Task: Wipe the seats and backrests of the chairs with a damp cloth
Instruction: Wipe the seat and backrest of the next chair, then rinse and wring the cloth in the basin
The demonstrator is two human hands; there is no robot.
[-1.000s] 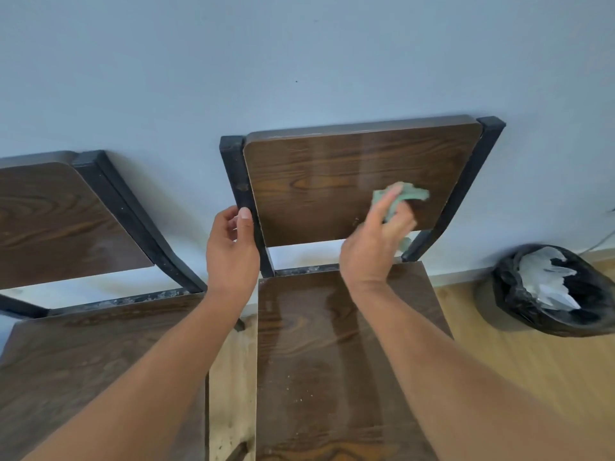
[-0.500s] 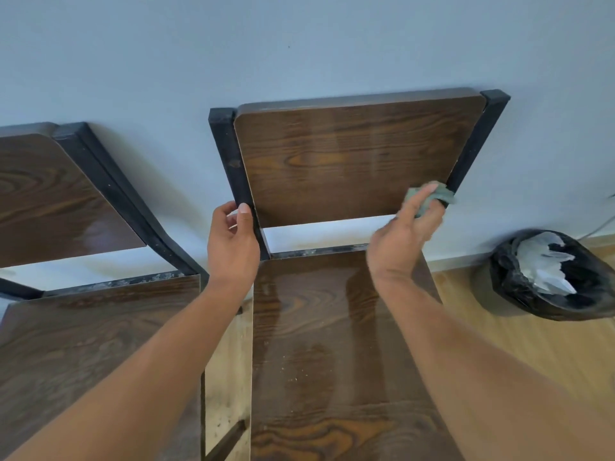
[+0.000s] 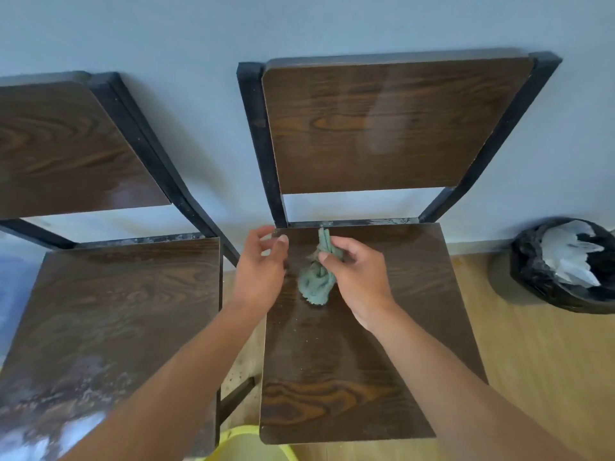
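Two dark wood chairs with black metal frames stand against a pale blue wall. The right chair has its backrest [image 3: 392,128] up against the wall and its seat [image 3: 349,354] below me. A crumpled green cloth [image 3: 314,281] hangs over the back part of that seat, pinched between the fingers of my right hand [image 3: 357,277]. My left hand [image 3: 261,271] hovers just left of the cloth with its fingers spread, holding nothing. The left chair's seat [image 3: 116,314] shows pale smears near its front; its backrest [image 3: 66,151] is partly cut off.
A bin lined with a black bag [image 3: 562,264], white paper inside, sits on the wooden floor [image 3: 532,377] at the right by the wall. Something yellow [image 3: 246,444] peeks in at the bottom edge between the chairs. A narrow gap separates the two seats.
My right hand left the backrest's lower right corner and came down over the seat with the cloth. My left hand let go of the chair's left frame post and moved beside the cloth.
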